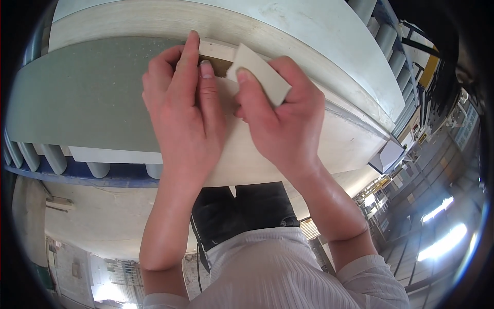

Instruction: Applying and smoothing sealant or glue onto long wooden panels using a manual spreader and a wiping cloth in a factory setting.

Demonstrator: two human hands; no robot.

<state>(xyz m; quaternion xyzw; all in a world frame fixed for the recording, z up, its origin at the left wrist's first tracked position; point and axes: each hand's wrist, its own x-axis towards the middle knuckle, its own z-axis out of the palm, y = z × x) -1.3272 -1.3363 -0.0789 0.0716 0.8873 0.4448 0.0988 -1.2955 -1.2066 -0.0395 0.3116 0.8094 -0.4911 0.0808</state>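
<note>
My left hand [182, 110] lies flat on a pale wooden panel [355, 139], its index and middle fingers stretched out to a small brown patch [222, 66] by the panel's far edge. My right hand [280, 121] grips a small pale rectangular block [262, 72] between thumb and fingers. The block's corner rests against the panel right beside the brown patch. Both hands touch each other over the panel.
A grey board [82, 98] lies to the left of the panel, on a blue-framed roller conveyor [56, 162]. A large white sheet [309, 36] lies beyond. More rollers [393, 56] run along the right. A small white-topped box [387, 157] sits below the panel's right corner.
</note>
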